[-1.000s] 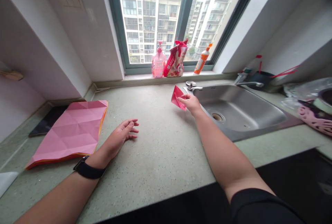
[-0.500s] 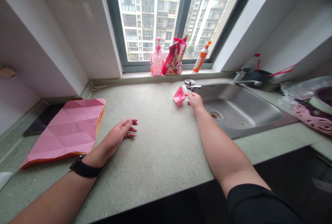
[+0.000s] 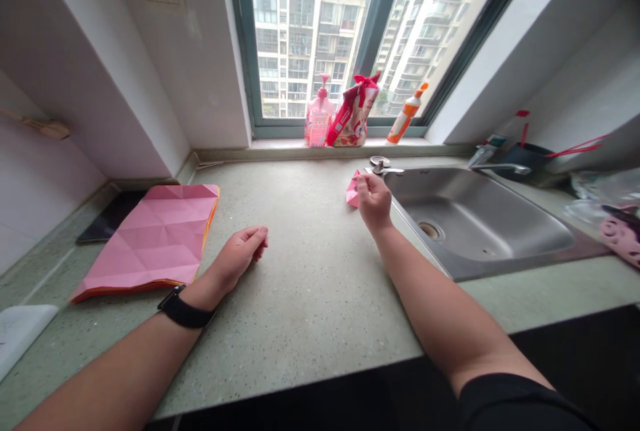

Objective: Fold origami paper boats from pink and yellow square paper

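A small pink folded-paper piece point(image 3: 353, 191) sits on the counter near the sink's left rim. Curled around its right side are the fingers of my right hand point(image 3: 375, 201), which hide part of it; the thumb lies against the paper. My left hand point(image 3: 243, 254), wearing a black watch, rests above the counter with its fingers curled in and nothing visible in them. To its left lies a stack of creased pink paper sheets point(image 3: 157, 238) with orange and yellow edges, partly over a dark flat slab point(image 3: 107, 218).
A steel sink point(image 3: 480, 218) with a faucet point(image 3: 505, 168) is on the right. On the sill stand a pink pump bottle point(image 3: 319, 121), a red bag point(image 3: 354, 114) and an orange-and-white bottle point(image 3: 404, 118). A white object point(image 3: 23, 334) lies at the left edge.
My right hand has shifted left over the folded paper, and its fingers have curled. The left hand's fingers, spread before, have closed. The whole view has turned slightly left.
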### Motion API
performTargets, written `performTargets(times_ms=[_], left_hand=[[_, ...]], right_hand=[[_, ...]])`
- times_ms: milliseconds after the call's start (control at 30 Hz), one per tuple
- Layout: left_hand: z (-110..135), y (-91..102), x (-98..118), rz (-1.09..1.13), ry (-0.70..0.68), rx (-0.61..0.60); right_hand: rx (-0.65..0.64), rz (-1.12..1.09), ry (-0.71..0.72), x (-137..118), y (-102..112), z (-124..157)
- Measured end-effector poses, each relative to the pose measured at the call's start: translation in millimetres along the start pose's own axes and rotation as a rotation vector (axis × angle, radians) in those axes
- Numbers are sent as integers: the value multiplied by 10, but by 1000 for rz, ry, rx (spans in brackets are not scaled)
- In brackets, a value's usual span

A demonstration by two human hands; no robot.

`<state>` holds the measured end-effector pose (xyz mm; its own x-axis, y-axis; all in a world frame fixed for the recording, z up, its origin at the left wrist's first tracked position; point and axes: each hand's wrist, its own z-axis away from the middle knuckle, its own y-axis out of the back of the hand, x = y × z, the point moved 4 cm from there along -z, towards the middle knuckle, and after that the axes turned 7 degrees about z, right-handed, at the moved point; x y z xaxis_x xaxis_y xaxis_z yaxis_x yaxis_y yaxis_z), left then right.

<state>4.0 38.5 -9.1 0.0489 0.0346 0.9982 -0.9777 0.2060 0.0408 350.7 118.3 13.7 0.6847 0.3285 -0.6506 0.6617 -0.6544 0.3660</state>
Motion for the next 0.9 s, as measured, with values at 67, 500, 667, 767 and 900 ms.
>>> performTargets(times_ms=[67,500,667,767,900], left_hand=[[2,-10,17,-64,-39,-18],[205,-52,273,-627,-496,-9],[131,392,447,-908,-343,305],[72,702,508,-1147,-153,475],[50,901,438,-1321,121,409]], right_hand=[[-177,-67,70,-265,-171,198],[-909,-54,129,-325,-775,673],[-937,-21,168,-336,-746,670],[-942,-21,174,-332,-741,668],[-952,-22,188,-324,-740,670]])
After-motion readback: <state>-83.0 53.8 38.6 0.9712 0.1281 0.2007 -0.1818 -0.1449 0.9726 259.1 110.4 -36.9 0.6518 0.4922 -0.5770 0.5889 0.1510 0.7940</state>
